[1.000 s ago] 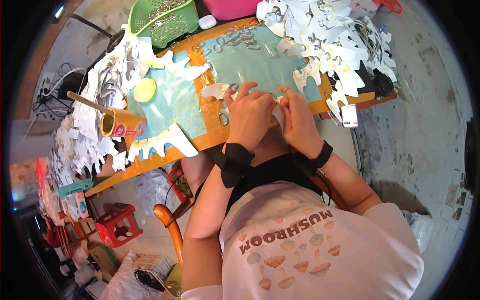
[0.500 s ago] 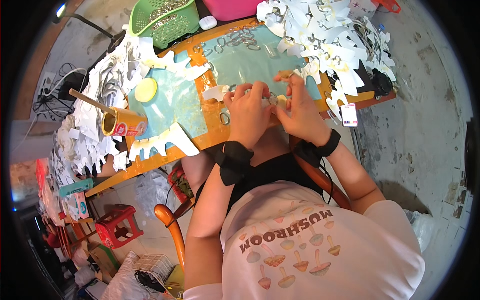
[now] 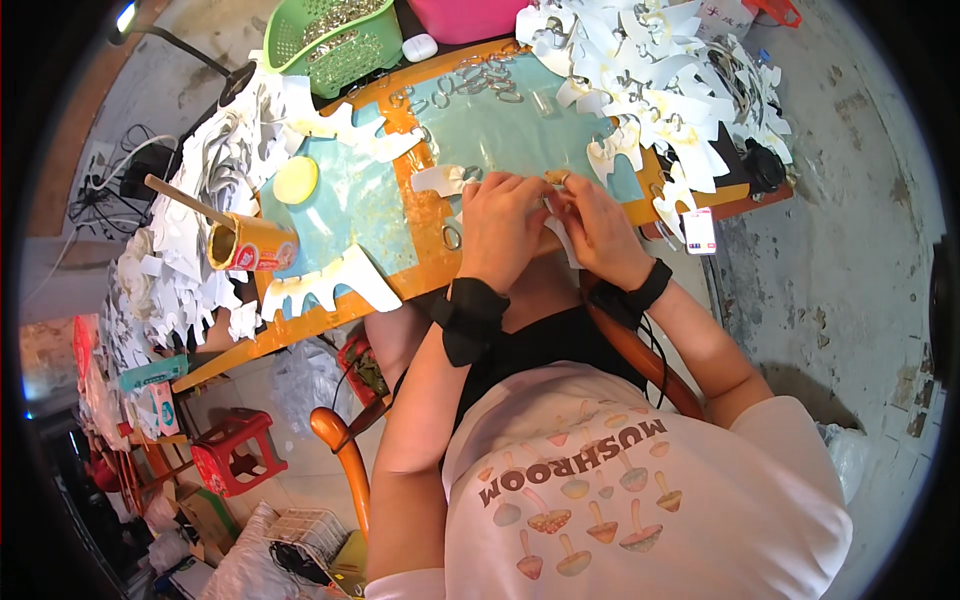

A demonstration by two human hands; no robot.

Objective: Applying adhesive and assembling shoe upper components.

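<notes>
My left hand (image 3: pixel 503 232) and my right hand (image 3: pixel 606 238) meet over the front of the table, fingers bent and pinching. Between them they grip a white pronged strip (image 3: pixel 440 180); one end shows left of my left hand, and another part hangs below the fingers. A tan covering (image 3: pixel 556 177) sits on a right fingertip. What the fingertips pinch is mostly hidden. A loose metal ring (image 3: pixel 452 237) lies beside my left hand. Farther left rests another white pronged piece (image 3: pixel 340 284), with yellowish stains along its prongs.
Left stand an orange tub (image 3: pixel 262 245) with a stick, a yellow disc (image 3: pixel 295 180) and heaped white pieces (image 3: pixel 200 170). Metal rings (image 3: pixel 485 78) lie at the back near a green basket (image 3: pixel 335 55). White pieces with rings (image 3: pixel 640 80) pile up right, near a phone (image 3: pixel 699 231).
My right hand's fingers have come down and closed against my left hand's fingers. The right index finger was raised apart before.
</notes>
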